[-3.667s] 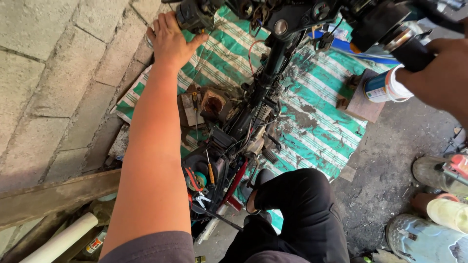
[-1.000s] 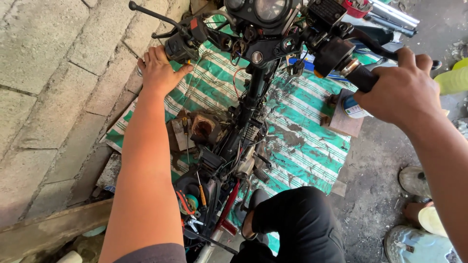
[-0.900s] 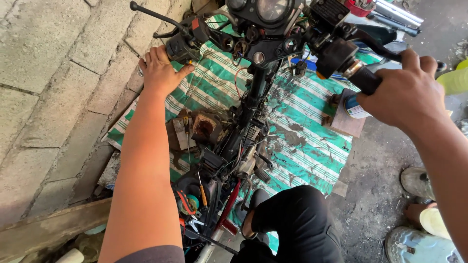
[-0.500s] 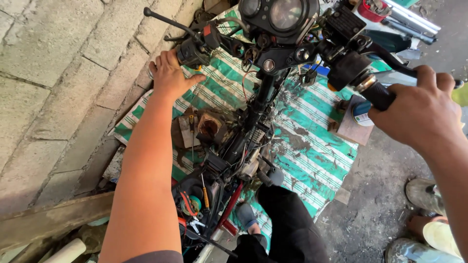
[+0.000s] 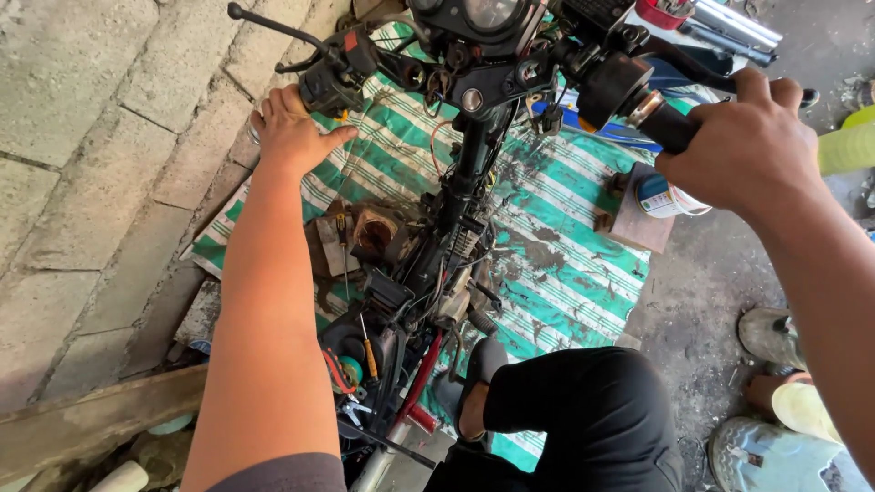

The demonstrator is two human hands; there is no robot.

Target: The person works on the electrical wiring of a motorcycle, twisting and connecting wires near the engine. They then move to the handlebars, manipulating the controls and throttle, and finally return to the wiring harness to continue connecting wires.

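A stripped motorcycle frame [image 5: 447,246] stands between my knees, its handlebar [image 5: 474,82] across the top of the head view. My left hand [image 5: 293,128] grips the left handlebar grip just below the black switch housing and lever [image 5: 314,55]. My right hand [image 5: 743,141] is closed around the right handlebar grip [image 5: 670,128]. The instrument dials [image 5: 478,14] sit at the top centre. Wires and bare engine parts hang along the steering column.
A green-and-white striped tarp [image 5: 547,228] lies under the bike, stained with oil. A small tin [image 5: 661,196] rests on a wooden block at right. Screwdrivers [image 5: 365,342] and tools lie near the frame. A concrete block wall [image 5: 100,146] rises at left. Another person's sandalled feet [image 5: 784,364] stand at the lower right.
The handlebar and both hands have shifted up and to the right in view. Both hands keep their hold on the grips. My knee has moved lower.
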